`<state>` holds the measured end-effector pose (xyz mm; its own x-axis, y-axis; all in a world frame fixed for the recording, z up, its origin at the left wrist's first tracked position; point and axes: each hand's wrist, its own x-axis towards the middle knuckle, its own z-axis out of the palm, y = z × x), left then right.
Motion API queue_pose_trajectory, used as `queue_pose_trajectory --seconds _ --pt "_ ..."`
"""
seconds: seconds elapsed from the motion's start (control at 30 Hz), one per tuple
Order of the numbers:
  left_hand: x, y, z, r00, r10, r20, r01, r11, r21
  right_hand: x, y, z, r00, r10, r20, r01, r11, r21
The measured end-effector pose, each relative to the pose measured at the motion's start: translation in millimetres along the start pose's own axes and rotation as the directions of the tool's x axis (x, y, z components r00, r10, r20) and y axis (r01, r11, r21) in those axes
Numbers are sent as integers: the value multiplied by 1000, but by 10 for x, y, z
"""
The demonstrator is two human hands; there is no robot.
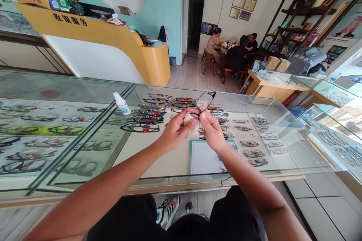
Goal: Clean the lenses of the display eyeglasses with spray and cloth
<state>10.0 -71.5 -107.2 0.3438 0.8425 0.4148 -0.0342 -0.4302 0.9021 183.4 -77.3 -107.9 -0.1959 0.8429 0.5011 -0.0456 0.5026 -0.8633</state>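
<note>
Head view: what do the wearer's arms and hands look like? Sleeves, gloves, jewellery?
Both are bare. The left hand and right hand have no gloves, and no rings show. The left arm and right arm are uncovered down to the frame edge: no sleeve, watch, strap or bracelet in sight, and no markings visible.
</note>
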Motion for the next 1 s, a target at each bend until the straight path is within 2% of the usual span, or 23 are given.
queue_pose_trajectory --seconds 0.1,0.2,0.3,0.4,0.57,0.73,0.87,0.93,1.0 --pt "154 223 0 992 116 -56 -111 991 79 177 -208 -12 993 -120 14 120 993 -15" --pt "405 576 -13 963 249 -99 -233 961 149 432 -521 -59 970 -242 30 243 970 -27" --pt "626 940 -18 927 364 -85 -346 922 175 659 -860 -85 927 -374 -6 374 927 11" --pt "712 1145 -21 909 411 -73 -398 905 149 782 -1087 -48 893 -451 -14 450 889 85" --pt "676 1097 -112 923 369 -106 -354 926 133 829 -1095 53 901 -433 -25 430 885 178" --pt "654 1070 -300 961 272 56 -277 951 138 836 -940 35 958 -286 -12 277 919 280" --pt "671 1081 -341 961 232 153 -253 958 135 838 -872 15 983 -183 -12 177 929 325" --pt "691 1040 -307 959 246 138 -265 955 136 846 -847 44 985 -165 -48 171 925 338" --pt "716 980 -250 953 291 77 -300 940 161 857 -826 94 982 -169 -86 189 911 367"
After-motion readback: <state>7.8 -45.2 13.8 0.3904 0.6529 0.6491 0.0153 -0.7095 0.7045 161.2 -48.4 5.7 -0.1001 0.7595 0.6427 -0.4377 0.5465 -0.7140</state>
